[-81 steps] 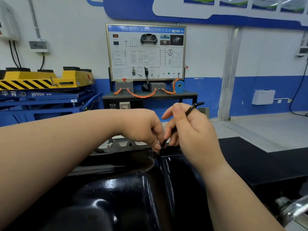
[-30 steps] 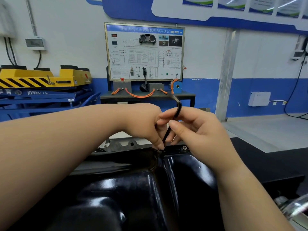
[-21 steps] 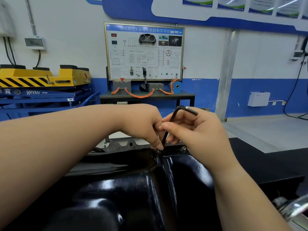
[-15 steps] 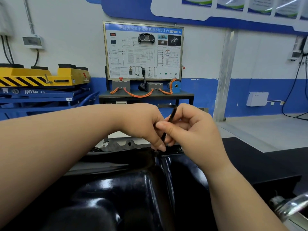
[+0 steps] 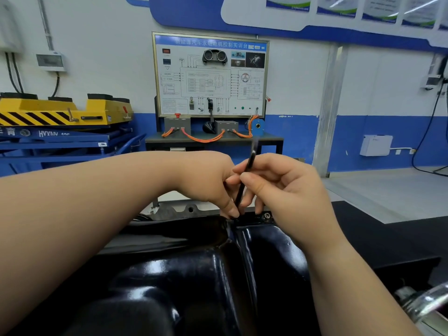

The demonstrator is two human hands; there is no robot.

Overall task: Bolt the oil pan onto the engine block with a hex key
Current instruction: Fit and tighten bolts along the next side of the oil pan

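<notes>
short arm of hex key (image 5: 244, 180) swung upright since half a second ago. right hand (image 5: 278, 187) pinching shaft, left hand (image 5: 208, 183) pinching tip at oil pan (image 5: 194, 275) rim, frame centre. neighbouring bolt (image 5: 267, 215) seated; this one probably mid-tightening.

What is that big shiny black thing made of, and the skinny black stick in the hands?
The oil pan looks like pressed metal with glossy black paint: it throws bright reflections and has smooth stamped folds. The hex key looks like dark steel with a duller finish: thin, straight and stiff, with only a small glint near the top. Both are guesses from looks alone.
</notes>
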